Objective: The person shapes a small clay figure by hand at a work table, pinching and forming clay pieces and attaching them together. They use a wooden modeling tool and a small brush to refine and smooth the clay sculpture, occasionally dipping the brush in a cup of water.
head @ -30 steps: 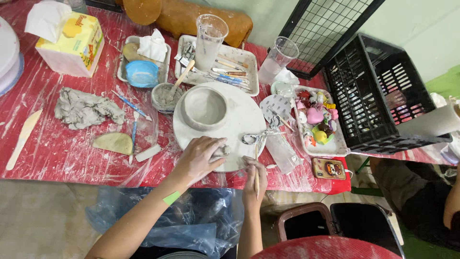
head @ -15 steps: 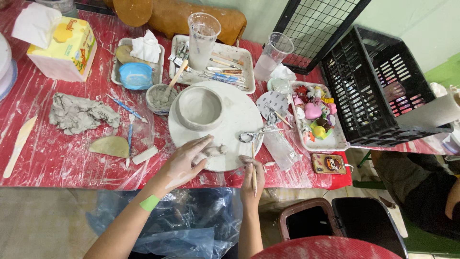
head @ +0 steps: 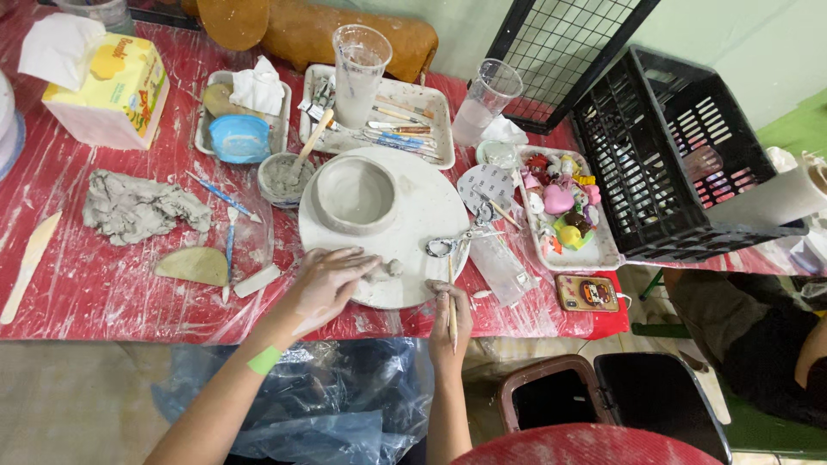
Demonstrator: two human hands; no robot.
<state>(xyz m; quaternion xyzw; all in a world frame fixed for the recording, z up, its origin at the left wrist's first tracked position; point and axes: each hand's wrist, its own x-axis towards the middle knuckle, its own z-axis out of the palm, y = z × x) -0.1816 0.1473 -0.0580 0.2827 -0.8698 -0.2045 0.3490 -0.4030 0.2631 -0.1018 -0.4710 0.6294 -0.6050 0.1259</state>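
My left hand [head: 326, 282] rests on the near edge of a round white board [head: 422, 215], its fingertips on a small lump of grey clay [head: 384, 271]. A grey clay bowl [head: 353, 193] stands on the far half of the board. My right hand [head: 450, 317] is closed around a thin wooden stick [head: 450, 297] that points up toward the board. A metal loop tool [head: 452, 244] lies on the board's right edge. A green band circles my left forearm.
A heap of grey clay [head: 142, 207], a small slip cup [head: 281, 176], a blue bowl [head: 239, 138], a tool tray [head: 388, 120], two clear cups, a tissue box [head: 112, 90], a tray of colourful figurines [head: 562, 207] and a black crate [head: 668, 155] crowd the red table. A person sits at right.
My view has shifted slightly. My left hand has slid a little onto the small clay lump, while my right hand stays by the board with the stick.
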